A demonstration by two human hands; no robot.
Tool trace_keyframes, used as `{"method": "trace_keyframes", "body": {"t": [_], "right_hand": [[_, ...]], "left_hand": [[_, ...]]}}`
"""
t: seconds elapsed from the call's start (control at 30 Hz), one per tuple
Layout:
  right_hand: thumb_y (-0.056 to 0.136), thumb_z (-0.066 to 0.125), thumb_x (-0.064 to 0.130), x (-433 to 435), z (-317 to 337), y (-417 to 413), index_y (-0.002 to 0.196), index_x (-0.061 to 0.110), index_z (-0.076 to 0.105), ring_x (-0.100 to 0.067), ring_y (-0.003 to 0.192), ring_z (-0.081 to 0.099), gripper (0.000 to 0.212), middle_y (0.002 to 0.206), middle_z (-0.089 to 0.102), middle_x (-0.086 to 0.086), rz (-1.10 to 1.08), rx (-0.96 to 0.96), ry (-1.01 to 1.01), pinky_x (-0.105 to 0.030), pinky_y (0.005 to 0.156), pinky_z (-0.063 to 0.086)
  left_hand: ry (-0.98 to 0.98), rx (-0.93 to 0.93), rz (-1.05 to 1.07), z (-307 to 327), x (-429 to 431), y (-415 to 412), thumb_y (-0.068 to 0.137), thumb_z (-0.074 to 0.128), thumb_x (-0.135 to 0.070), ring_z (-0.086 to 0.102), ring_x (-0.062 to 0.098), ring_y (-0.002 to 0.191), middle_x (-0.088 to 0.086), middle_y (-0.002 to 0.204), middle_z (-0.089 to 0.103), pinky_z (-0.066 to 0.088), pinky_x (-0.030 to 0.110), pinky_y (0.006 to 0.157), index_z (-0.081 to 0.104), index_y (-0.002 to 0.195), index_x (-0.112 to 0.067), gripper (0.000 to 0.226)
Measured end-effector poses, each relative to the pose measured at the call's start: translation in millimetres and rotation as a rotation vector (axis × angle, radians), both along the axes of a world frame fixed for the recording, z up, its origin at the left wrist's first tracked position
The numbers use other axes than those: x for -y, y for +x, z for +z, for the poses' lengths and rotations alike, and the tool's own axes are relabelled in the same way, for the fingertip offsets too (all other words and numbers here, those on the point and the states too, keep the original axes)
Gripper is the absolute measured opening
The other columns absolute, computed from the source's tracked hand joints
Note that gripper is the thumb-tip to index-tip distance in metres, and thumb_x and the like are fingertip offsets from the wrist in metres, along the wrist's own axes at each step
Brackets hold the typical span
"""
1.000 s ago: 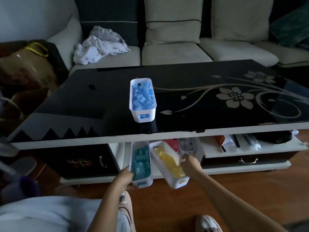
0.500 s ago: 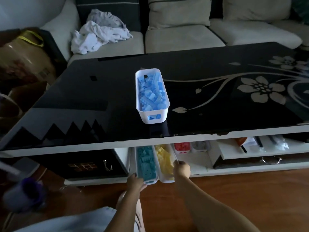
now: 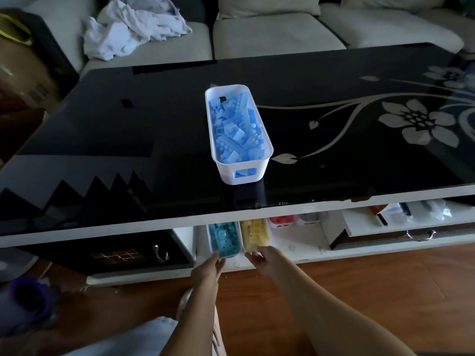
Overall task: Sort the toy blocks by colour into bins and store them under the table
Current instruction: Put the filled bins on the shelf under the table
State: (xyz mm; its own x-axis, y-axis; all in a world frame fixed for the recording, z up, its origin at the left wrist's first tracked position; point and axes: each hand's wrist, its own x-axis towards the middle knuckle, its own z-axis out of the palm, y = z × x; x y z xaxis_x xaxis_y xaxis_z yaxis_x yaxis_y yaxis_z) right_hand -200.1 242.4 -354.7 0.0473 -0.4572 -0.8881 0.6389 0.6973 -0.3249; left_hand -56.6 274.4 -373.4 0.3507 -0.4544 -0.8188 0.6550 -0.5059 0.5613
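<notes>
This is a living room in a home: a soft sofa (image 3: pixel 270 34) at 12 o'clock, a black flowery tabletop (image 3: pixel 154 124) in the middle, a wooden floor (image 3: pixel 385 291) at 5 o'clock.

Dim all over, with soft daylight reaching in from the far side onto the sofa (image 3: pixel 270 34). Pale glare spread across the near left of the glossy black tabletop (image 3: pixel 154 111). Deep shadow beneath it and at far left. Purple object (image 3: pixel 28 301) near left blurred to a smear. Wide-angle bowing along the tabletop's near edge.
</notes>
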Motion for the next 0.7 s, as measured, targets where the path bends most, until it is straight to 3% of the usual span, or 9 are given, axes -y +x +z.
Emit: {"method": "trace_keyframes", "body": {"t": [0.1,0.17,0.23,0.33,0.47,0.57,0.7], "right_hand": [[0.092,0.048,-0.008,11.0,-1.5,5.1,0.102,-0.006,0.052,-0.029,0.072,0.055,0.012,0.082,0.055,-0.023,0.026,0.002,-0.042,-0.037,0.041,0.053],[0.091,0.05,-0.008,16.3,-2.8,7.1,0.094,-0.006,0.053,-0.027,0.07,0.055,0.005,0.078,0.055,-0.021,0.039,0.002,-0.062,-0.035,0.042,0.054],[0.091,0.05,-0.007,21.0,-2.8,7.0,0.089,-0.006,0.053,-0.027,0.071,0.056,0.004,0.077,0.055,-0.021,0.05,-0.014,-0.08,-0.034,0.044,0.054],[0.091,0.05,-0.006,28.0,-1.2,9.6,0.089,-0.006,0.052,-0.028,0.073,0.058,0.003,0.079,0.057,-0.021,0.081,-0.032,-0.092,-0.034,0.048,0.056],[0.091,0.049,-0.007,37.1,-2.2,11.8,0.095,-0.006,0.053,-0.024,0.075,0.06,0.006,0.082,0.058,-0.019,0.118,-0.048,-0.11,-0.031,0.058,0.057],[0.091,0.049,-0.008,39.5,-6.6,12.0,0.112,-0.008,0.052,-0.023,0.081,0.06,0.021,0.09,0.06,-0.018,0.146,-0.081,-0.127,-0.029,0.06,0.058],[0.094,0.047,-0.004,35.2,-6.6,11.0,0.125,0.003,0.051,-0.025,0.093,0.062,0.032,0.108,0.059,-0.015,0.367,-0.237,-0.197,-0.03,0.074,0.055]], "left_hand": [[-0.025,0.078,-0.002,-2.6,9.0,2.3,0.08,0.071,-0.007,0.07,0.021,0.081,0.014,0.086,0.067,0.059,0.029,0.064,0.06,0.087,0.001,0.015],[-0.038,0.308,-0.123,-6.7,14.8,2.2,0.081,0.071,-0.01,0.069,0.017,0.077,0.012,0.088,0.07,0.058,0.025,0.067,0.063,0.09,0.0,0.016],[-0.105,0.498,-0.215,-6.2,21.7,-0.5,0.082,0.069,-0.009,0.068,0.021,0.078,0.016,0.094,0.069,0.056,0.024,0.064,0.062,0.098,0.002,0.021],[-0.156,0.609,-0.227,-9.2,35.7,1.4,0.083,0.068,-0.005,0.068,0.029,0.088,0.022,0.103,0.066,0.055,0.026,0.069,0.058,0.107,0.004,0.027],[-0.179,0.568,-0.196,-13.7,44.3,-0.2,0.085,0.066,-0.007,0.068,0.028,0.092,0.021,0.104,0.067,0.055,0.029,0.076,0.063,0.107,0.006,0.026],[-0.15,0.398,-0.08,-11.5,47.3,-4.8,0.084,0.068,-0.008,0.067,0.023,0.09,0.018,0.104,0.067,0.054,0.03,0.082,0.063,0.109,0.006,0.029],[-0.13,0.167,0.053,-8.5,50.6,-8.4,0.084,0.066,-0.001,0.064,0.024,0.093,0.019,0.108,0.065,0.052,0.029,0.086,0.061,0.111,0.006,0.029]]}}
